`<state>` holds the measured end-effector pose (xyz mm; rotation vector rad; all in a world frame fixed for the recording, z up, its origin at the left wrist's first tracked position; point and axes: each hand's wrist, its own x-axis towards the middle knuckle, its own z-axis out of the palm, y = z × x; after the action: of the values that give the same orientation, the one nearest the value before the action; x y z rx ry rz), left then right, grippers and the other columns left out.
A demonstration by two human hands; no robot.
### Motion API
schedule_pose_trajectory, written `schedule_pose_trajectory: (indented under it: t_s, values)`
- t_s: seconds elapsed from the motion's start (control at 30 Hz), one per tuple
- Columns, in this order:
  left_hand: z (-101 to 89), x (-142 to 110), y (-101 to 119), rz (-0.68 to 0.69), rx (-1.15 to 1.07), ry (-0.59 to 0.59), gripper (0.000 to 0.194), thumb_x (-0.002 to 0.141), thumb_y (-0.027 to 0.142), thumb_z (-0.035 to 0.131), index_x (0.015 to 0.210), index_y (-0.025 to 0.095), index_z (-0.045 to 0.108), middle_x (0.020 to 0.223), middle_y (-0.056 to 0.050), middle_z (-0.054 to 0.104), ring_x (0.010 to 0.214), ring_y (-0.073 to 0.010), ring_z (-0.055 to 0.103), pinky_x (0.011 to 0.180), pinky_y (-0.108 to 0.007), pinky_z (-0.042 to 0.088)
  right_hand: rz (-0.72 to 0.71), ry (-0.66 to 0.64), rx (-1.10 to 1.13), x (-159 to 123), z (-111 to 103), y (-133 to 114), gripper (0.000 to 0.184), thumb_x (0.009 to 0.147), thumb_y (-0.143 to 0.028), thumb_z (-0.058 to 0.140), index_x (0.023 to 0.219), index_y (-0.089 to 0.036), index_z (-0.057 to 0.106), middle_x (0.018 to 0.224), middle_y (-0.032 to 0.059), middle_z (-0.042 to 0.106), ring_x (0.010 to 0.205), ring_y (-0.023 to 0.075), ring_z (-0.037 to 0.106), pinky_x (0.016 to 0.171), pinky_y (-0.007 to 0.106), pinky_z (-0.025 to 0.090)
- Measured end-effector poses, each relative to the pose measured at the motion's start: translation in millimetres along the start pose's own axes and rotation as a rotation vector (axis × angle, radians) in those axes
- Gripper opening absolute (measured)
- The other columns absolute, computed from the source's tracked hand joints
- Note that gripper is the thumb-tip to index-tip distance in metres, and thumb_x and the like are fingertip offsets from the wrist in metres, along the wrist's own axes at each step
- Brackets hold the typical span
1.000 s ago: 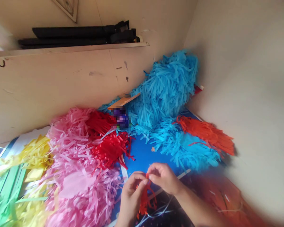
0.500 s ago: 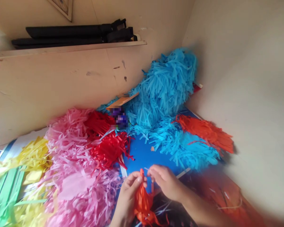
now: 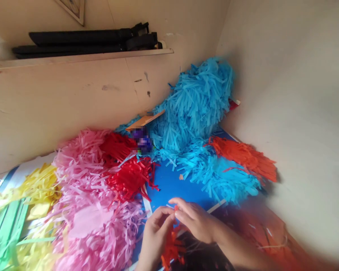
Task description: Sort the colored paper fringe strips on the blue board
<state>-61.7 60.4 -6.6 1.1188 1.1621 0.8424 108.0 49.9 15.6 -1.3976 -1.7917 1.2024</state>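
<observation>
An orange paper tassel [image 3: 173, 248] with cut strips hangs below my hands at the bottom middle. My left hand [image 3: 158, 229] pinches its twisted top between thumb and fingers. Close against it, my right hand [image 3: 193, 218] has thumb and fingers closed around the tip of the same tassel. A thin pale strip shows at the fingertips, too small to name. My fingers partly hide the twisted top.
Pink fringed paper [image 3: 87, 203] and red fringe [image 3: 130, 177] lie left, with yellow [image 3: 42, 184] and green strips [image 3: 8, 222] beyond. Blue fringe [image 3: 197, 101] is heaped in the corner, an orange fringe bundle [image 3: 245, 158] beside it. A shelf [image 3: 101, 55] holds black objects.
My right hand has moved left and closed in on the tassel's top, meeting my left hand. The tassel's strips have swung and are now more covered by my hands.
</observation>
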Motion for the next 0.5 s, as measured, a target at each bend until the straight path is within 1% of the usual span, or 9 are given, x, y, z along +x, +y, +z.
schedule_pose_trajectory:
  t_s: [0.03, 0.07, 0.13, 0.17, 0.23, 0.3, 0.33, 0.4, 0.5]
  values:
    - [0.8, -1.0, -0.6, 0.039, 0.069, 0.021, 0.027, 0.075, 0.045, 0.074, 0.077, 0.018, 0.070, 0.078, -0.005, 0.071, 0.076, -0.0196, 0.067, 0.073, -0.029, 0.052, 0.012, -0.008, 0.040, -0.2, 1.3, 1.1, 0.026, 0.101, -0.031, 0.043, 0.120, -0.022, 0.058, 0.088, 0.0021, 0.071, 0.082, 0.0184, 0.067, 0.070, 0.024, 0.045]
    - [1.8, -2.1, -1.6, 0.067, 0.122, 0.051, 0.027, 0.076, 0.044, 0.073, 0.077, 0.018, 0.069, 0.077, -0.005, 0.071, 0.075, -0.0202, 0.067, 0.071, -0.030, 0.053, 0.027, -0.002, 0.068, -0.2, 3.4, 2.4, 0.023, 0.100, -0.032, 0.045, 0.116, -0.022, 0.058, 0.086, 0.0015, 0.070, 0.080, 0.0179, 0.066, 0.069, 0.024, 0.045]
    - [3.9, -5.1, -4.5, 0.114, 0.182, 0.111, 0.025, 0.077, 0.043, 0.072, 0.078, 0.019, 0.065, 0.076, -0.005, 0.070, 0.072, -0.0200, 0.067, 0.067, -0.029, 0.054, 0.046, 0.047, 0.092, 0.3, 9.0, 5.4, 0.017, 0.099, -0.030, 0.046, 0.100, -0.020, 0.059, 0.080, -0.0001, 0.067, 0.075, 0.0159, 0.063, 0.066, 0.023, 0.044]
    - [4.8, -6.8, -6.1, 0.134, 0.194, 0.121, 0.025, 0.078, 0.043, 0.071, 0.080, 0.019, 0.064, 0.077, -0.004, 0.070, 0.072, -0.0198, 0.067, 0.065, -0.028, 0.054, 0.046, 0.076, 0.096, 0.7, 12.1, 6.9, 0.017, 0.099, -0.029, 0.046, 0.093, -0.020, 0.059, 0.078, -0.0007, 0.065, 0.072, 0.0149, 0.061, 0.065, 0.023, 0.043]
    - [6.5, -9.7, -8.9, 0.167, 0.216, 0.123, 0.023, 0.080, 0.042, 0.069, 0.081, 0.020, 0.063, 0.078, -0.004, 0.070, 0.074, -0.0198, 0.068, 0.067, -0.029, 0.056, 0.029, 0.125, 0.092, 1.7, 16.9, 9.4, 0.022, 0.099, -0.029, 0.044, 0.083, -0.020, 0.057, 0.073, -0.0012, 0.061, 0.068, 0.0136, 0.058, 0.064, 0.023, 0.041]
    - [8.7, -11.1, -10.5, 0.193, 0.249, 0.142, 0.021, 0.080, 0.041, 0.069, 0.081, 0.021, 0.063, 0.079, -0.004, 0.070, 0.076, -0.0204, 0.069, 0.069, -0.029, 0.056, -0.006, 0.199, 0.069, 2.5, 16.2, 12.5, 0.027, 0.099, -0.032, 0.046, 0.077, -0.019, 0.056, 0.072, -0.0001, 0.060, 0.069, 0.0142, 0.057, 0.065, 0.024, 0.042]
    - [10.3, -11.1, -10.9, 0.202, 0.265, 0.147, 0.020, 0.081, 0.040, 0.069, 0.080, 0.021, 0.063, 0.078, -0.004, 0.070, 0.076, -0.0205, 0.069, 0.069, -0.029, 0.056, -0.020, 0.239, 0.060, 2.5, 12.5, 14.6, 0.028, 0.098, -0.034, 0.049, 0.076, -0.020, 0.057, 0.073, 0.0007, 0.060, 0.070, 0.0151, 0.057, 0.066, 0.024, 0.043]
    - [14.2, -10.2, -11.5, 0.211, 0.274, 0.123, 0.018, 0.082, 0.039, 0.067, 0.081, 0.021, 0.062, 0.079, -0.004, 0.071, 0.075, -0.0205, 0.069, 0.068, -0.029, 0.055, -0.020, 0.316, 0.063, 0.3, -2.9, 20.9, 0.028, 0.095, -0.041, 0.056, 0.076, -0.020, 0.060, 0.073, 0.0019, 0.061, 0.072, 0.0167, 0.057, 0.067, 0.025, 0.045]
    - [19.9, -10.2, -16.3, 0.199, 0.316, -0.017, 0.013, 0.084, 0.035, 0.063, 0.082, 0.023, 0.064, 0.078, -0.004, 0.071, 0.071, -0.0196, 0.067, 0.067, -0.029, 0.053, 0.035, 0.404, 0.092, -11.2, -40.7, 35.2, 0.031, 0.091, -0.050, 0.060, 0.079, -0.022, 0.064, 0.068, 0.0015, 0.059, 0.067, 0.0174, 0.056, 0.063, 0.025, 0.046]
